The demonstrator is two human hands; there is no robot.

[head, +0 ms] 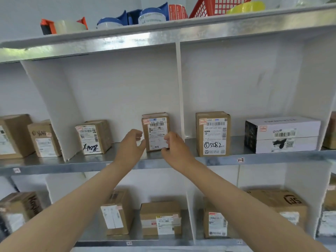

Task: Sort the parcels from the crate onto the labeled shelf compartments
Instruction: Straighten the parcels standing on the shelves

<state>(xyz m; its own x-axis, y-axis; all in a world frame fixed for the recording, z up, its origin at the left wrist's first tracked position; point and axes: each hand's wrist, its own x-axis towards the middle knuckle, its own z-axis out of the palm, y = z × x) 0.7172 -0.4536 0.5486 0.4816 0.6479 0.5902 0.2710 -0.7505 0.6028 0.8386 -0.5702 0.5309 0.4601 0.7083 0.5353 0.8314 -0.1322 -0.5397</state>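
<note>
A small brown parcel point(155, 130) with a white barcode label stands upright on the middle shelf point(254, 158), at the right end of its compartment beside the white divider point(180, 91). My left hand point(131, 144) is at the parcel's left edge with curled, spread fingers and the thumb close to the box. My right hand point(173, 145) is at its right edge, fingertips over the front of the label. Neither hand wraps the parcel. A second labeled parcel point(93, 136) stands to the left in the same compartment. The crate is out of view.
To the right of the divider, over a "1-3" tag point(240, 160), stand a tall brown parcel point(212, 133) and a white box point(282, 134). More parcels fill the lower shelf point(160, 218) and the left compartment point(43, 140). Tape rolls point(151, 15) and a red basket point(216, 5) sit on top.
</note>
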